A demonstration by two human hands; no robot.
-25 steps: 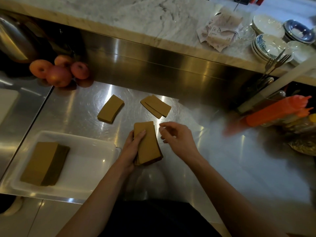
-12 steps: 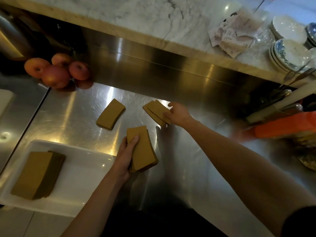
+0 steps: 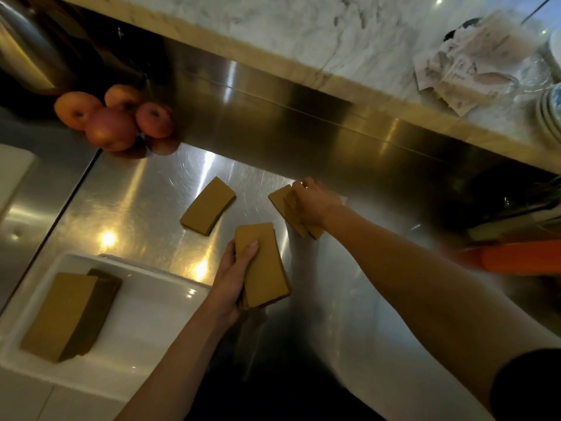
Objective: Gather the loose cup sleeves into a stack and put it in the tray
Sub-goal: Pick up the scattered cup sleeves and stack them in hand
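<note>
Setting: stainless-steel worktop [image 3: 145, 208] with a steel upstand behind it and a marble ledge [image 3: 303, 34] above.
Left hand [image 3: 233, 275]: clamped on a stack of flat brown cardboard cup sleeves [image 3: 264, 265], thumb on the top face, fingers underneath; the stack was held near the middle of the worktop, just beside the tray's right rim.
Right hand [image 3: 312, 205]: reached forward, palm down, resting on a small loose pile of brown cardboard cup sleeves [image 3: 282, 202] at the back of the worktop; fingers were curled over the pile, but whether they gripped it could not be told.
Loose sleeves: a further short pile of brown cup sleeves [image 3: 208, 206] lay untouched on the worktop, left of the right hand and apart from both hands.
Tray: white rectangular plastic tray [image 3: 145, 314] at the near left, holding a taller stack of brown sleeves [image 3: 66, 314] lying against its left side.
Other items: red-orange apples [image 3: 112, 120] grouped at the rear left corner; crumpled paper slips [image 3: 461, 65] and stacked plates [image 3: 551, 113] on the ledge at right; an orange object [image 3: 522, 256], blurred, at the right edge.
</note>
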